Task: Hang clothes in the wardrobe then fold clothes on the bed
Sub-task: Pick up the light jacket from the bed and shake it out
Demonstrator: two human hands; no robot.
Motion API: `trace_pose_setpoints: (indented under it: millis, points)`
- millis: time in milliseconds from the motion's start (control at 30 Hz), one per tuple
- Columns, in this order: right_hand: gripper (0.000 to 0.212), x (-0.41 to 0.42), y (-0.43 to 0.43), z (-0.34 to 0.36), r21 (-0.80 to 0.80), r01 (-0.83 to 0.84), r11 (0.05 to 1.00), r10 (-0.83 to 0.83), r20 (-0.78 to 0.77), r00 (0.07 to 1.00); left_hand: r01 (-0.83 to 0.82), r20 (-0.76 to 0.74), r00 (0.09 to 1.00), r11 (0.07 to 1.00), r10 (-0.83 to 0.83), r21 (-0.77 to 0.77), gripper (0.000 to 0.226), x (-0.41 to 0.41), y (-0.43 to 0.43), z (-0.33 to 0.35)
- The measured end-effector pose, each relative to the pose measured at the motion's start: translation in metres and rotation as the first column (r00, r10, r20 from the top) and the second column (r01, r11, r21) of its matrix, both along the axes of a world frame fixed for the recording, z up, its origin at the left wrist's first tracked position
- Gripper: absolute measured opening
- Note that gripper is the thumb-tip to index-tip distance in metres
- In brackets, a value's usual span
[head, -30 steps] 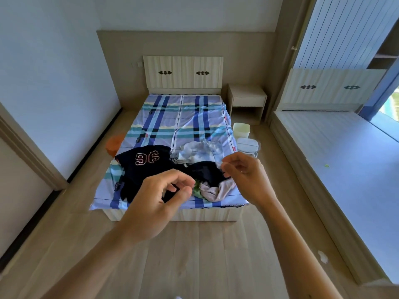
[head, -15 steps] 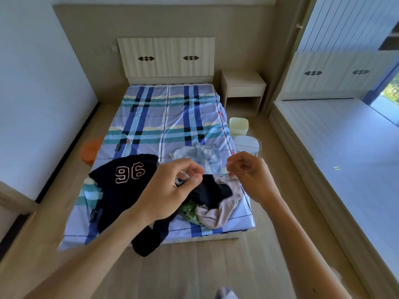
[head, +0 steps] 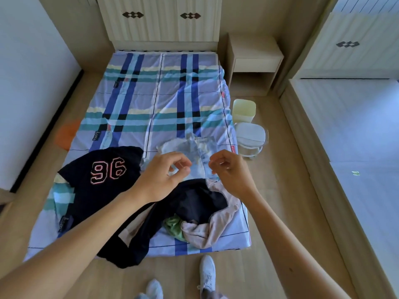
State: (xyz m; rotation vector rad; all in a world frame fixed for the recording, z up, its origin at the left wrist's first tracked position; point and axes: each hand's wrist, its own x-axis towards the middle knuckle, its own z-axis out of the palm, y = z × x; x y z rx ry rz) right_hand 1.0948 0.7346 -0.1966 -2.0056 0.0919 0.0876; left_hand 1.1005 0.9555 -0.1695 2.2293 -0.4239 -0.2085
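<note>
The left grip (head: 159, 180) hovers over the foot of the bed (head: 151, 93) with its fingers half curled, thumb and forefinger apart and nothing visible between them. The right grip (head: 231, 173), just beside it, is seen from the back with its fingers curled inward; whether it pinches anything cannot be told. Both hang above a crumpled pale blue garment (head: 194, 152), and their forearms cover part of the clothes below. Under the wrists lies a dark garment (head: 194, 201), bunched so that its shape is unclear. A pinkish garment (head: 213, 225) wraps its right edge and a scrap of green cloth (head: 174, 228) pokes out underneath. To the left a navy top marked 96 (head: 103, 175) is spread on the checked sheet, one dark piece hanging over the foot edge toward the floor. An orange object (head: 67, 134) is half hidden behind the bed's left side. On the right stand a pale yellow bin (head: 244, 110) and a white container (head: 250, 137) near the nightstand (head: 254, 55). The headboard (head: 159, 18) is cut off at the top, as is the slatted cabinet (head: 349, 44) at right. White shoes (head: 207, 270) show at the bottom edge.
</note>
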Motion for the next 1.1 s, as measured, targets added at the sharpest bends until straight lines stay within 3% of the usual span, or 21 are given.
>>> trace_pose_setpoints:
  millis: [133,333,467,567,667,767,833,900,967,1100]
  points:
    - [0.005,0.048,-0.007,-0.063,-0.032,0.042,0.999,-0.045,-0.070,0.997,0.016,-0.056,0.998,0.998,-0.012,0.066,0.007,0.056,0.009,-0.071]
    - [0.016,0.091,-0.001,-0.186,-0.138,0.051,0.989,-0.075,-0.173,0.982,0.163,-0.166,0.977,0.970,-0.134,0.179,0.014,0.112,0.019,-0.212]
    - [0.028,0.110,0.008,-0.264,-0.267,-0.013,0.964,-0.040,-0.195,0.980,0.320,-0.220,0.941,0.888,-0.257,0.332,0.029,0.133,0.019,-0.306]
    - [0.039,0.118,0.013,-0.326,-0.326,-0.084,0.942,0.013,-0.214,0.977,0.393,-0.279,0.916,0.791,-0.289,0.469,0.047,0.145,0.019,-0.375]
    - [0.054,0.122,0.012,-0.380,-0.397,-0.153,0.905,0.047,-0.263,0.964,0.414,-0.364,0.903,0.690,-0.229,0.593,0.085,0.146,0.019,-0.436]
    - [0.077,0.125,0.005,-0.435,-0.466,-0.212,0.859,0.055,-0.329,0.943,0.442,-0.490,0.861,0.674,-0.135,0.592,0.126,0.140,0.017,-0.491]
    - [0.092,0.122,-0.003,-0.464,-0.502,-0.246,0.829,0.040,-0.385,0.922,0.467,-0.504,0.853,0.634,-0.137,0.616,0.137,0.133,0.014,-0.511]
    - [0.105,0.116,-0.011,-0.487,-0.525,-0.282,0.803,0.023,-0.446,0.895,0.481,-0.447,0.870,0.552,-0.207,0.681,0.131,0.128,0.012,-0.525]
    - [0.114,0.111,-0.017,-0.501,-0.535,-0.298,0.791,0.006,-0.480,0.877,0.499,-0.411,0.866,0.519,-0.284,0.694,0.108,0.128,0.013,-0.531]
    - [0.126,0.103,-0.022,-0.509,-0.587,-0.342,0.734,-0.002,-0.506,0.862,0.604,-0.444,0.797,0.583,-0.411,0.544,0.040,0.148,0.028,-0.510]
